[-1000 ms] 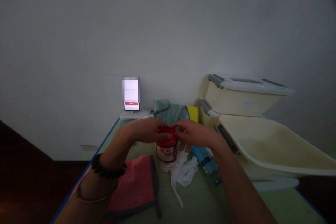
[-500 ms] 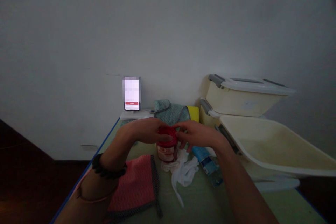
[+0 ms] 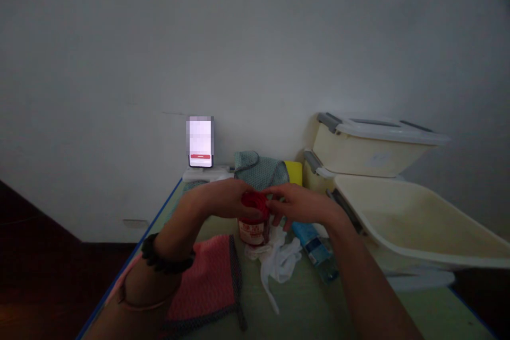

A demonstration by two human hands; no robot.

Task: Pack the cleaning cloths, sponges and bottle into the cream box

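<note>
A red jar [image 3: 252, 232] with a pale printed label stands upright on the table in front of me. My left hand [image 3: 227, 199] grips its red top from the left, thumb along the front edge and fingers curled behind. From the right, my right hand [image 3: 297, 203] holds the same top with bent fingers at the rim. Whether that top is a lid or the jar's open mouth I cannot tell. Crumpled white cloth [image 3: 281, 260] with a trailing strip lies at the jar's base. A clear bottle with a blue label [image 3: 314, 249] rests on its side by my right hand.
A pink cloth with dark edging [image 3: 207, 281] covers the front left of the green table [image 3: 303, 308]. Behind are a lit phone [image 3: 200, 143] on a white stand, a grey-green cloth [image 3: 261, 171] and a yellow item [image 3: 294, 172]. Cream bins [image 3: 374, 156] stand at right.
My left thumb has shifted slightly down along the front of the jar's top, showing more of the red surface. My right hand stays about where it was.
</note>
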